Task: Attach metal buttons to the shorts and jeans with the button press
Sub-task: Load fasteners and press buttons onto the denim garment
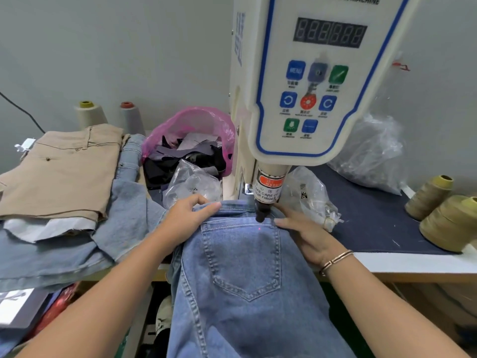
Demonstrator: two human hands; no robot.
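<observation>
Blue jeans (242,270) lie back pocket up, with the waistband under the black punch (262,211) of the white button press (307,81). A red laser dot shows on the pocket's top edge just below the punch. My left hand (189,215) grips the waistband left of the punch, fingers curled over its edge. Right of the punch, my right hand (304,232) rests on the denim with fingers stretched toward the punch. Tan shorts (59,171) lie folded at the left on top of light-blue denim pieces (124,220). No loose button is visible.
A pink bag of fabric scraps (191,140) and clear plastic bags (192,182) sit left of the press; further clear bags (309,195) lie at its right. Thread cones stand at the back left (90,115) and on the dark mat at right (446,223).
</observation>
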